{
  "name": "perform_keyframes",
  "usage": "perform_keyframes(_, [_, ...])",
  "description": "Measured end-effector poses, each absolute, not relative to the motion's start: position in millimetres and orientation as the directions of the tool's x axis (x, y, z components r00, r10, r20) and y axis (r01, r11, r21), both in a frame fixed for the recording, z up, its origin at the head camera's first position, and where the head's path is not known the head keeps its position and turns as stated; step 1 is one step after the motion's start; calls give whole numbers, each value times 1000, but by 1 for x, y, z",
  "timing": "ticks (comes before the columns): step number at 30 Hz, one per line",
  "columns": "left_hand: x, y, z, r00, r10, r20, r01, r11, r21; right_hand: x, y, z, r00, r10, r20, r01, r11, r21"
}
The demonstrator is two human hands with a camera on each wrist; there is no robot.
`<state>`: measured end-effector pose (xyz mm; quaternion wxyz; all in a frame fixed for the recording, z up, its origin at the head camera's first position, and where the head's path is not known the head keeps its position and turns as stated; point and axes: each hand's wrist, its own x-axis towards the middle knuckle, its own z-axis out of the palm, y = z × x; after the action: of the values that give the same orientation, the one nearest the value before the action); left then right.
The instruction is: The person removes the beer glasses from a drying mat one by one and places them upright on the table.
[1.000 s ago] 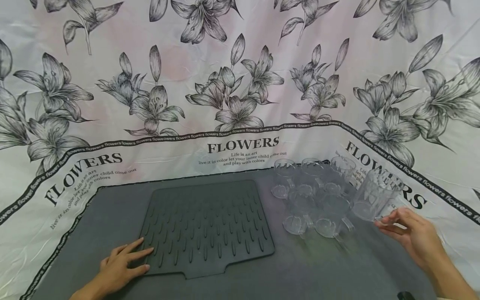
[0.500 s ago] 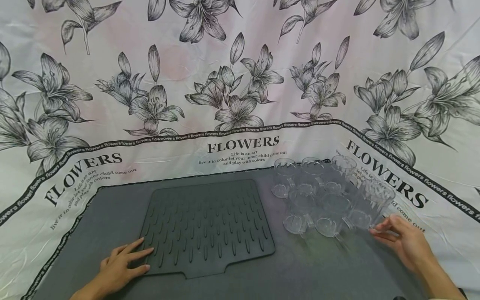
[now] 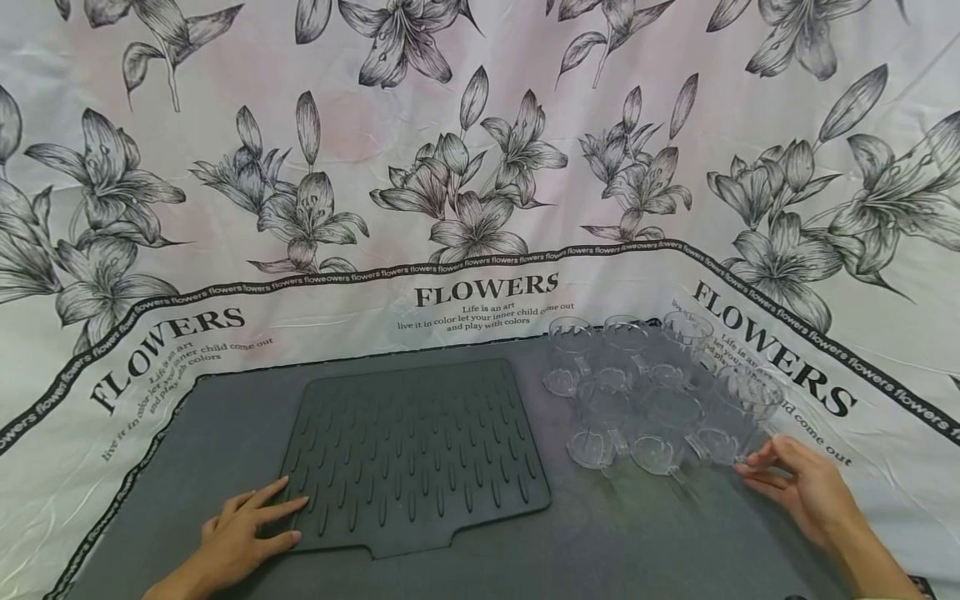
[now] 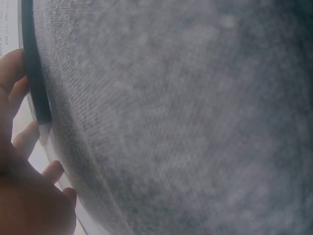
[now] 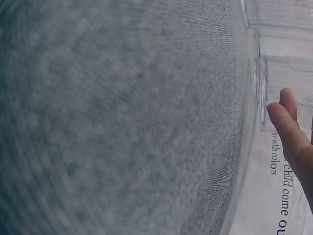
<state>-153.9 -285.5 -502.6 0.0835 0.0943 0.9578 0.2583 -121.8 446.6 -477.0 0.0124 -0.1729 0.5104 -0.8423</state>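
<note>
A dark grey drying mat with raised ridges and a front lip lies on the table. My left hand rests at its front left corner, fingers spread and fairly straight over the edge. In the left wrist view, fingers touch the mat's dark edge. My right hand pinches a clear mug low on its near side, at the handle. That mug stands upright at the right end of the front row. In the right wrist view, the thumb and a finger meet the clear mug; the exact contact is blurred.
Several more clear handled mugs stand close together in two rows right of the mat. A grey cloth covers the table. White floral fabric rises along the back and the sides.
My right hand has brought the clear mug down and slightly left, from above the table to the end of the front row. The left hand and mat have stayed put.
</note>
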Motion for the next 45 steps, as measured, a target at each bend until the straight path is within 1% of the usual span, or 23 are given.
perform_keyframes(17, [-156,-288,-507,-965,242,-106,156,845,511,-119,447,-484,-947,-228,227,-104,-451,-886])
perform_keyframes(22, [-157,-286,-508,-964,242,-110,153,844,514,-117,449,-484,-951,-240,196,-77,-430,-899])
perform_keyframes(26, [-158,-287,-507,-965,244,-101,157,837,523,-116,449,-484,-960,-231,159,-56,-400,-915])
perform_keyframes(32, [-157,-289,-507,-964,238,-116,145,840,522,-117,448,-484,-979,-184,84,-23,-310,-950])
perform_keyframes(36, [-156,-290,-508,-965,233,-124,132,833,538,-121,449,-484,-996,-85,-3,19,-188,-982])
perform_keyframes(38, [-157,-290,-507,-965,230,-127,128,833,538,-122,448,-481,-997,25,-76,74,-65,-995])
perform_keyframes(40, [-158,-289,-506,-964,227,-136,120,833,540,-121,447,-473,-978,166,-123,140,94,-986])
perform_keyframes(42, [-160,-289,-503,-962,231,-144,119,833,541,-121,444,-462,-945,305,-115,202,269,-942])
perform_keyframes(43, [-161,-289,-502,-960,246,-132,140,832,536,-121,441,-455,-923,373,-97,240,361,-901])
perform_keyframes(45, [-165,-289,-497,-956,279,-96,189,828,528,-121,435,-441,-895,446,-6,265,521,-811])
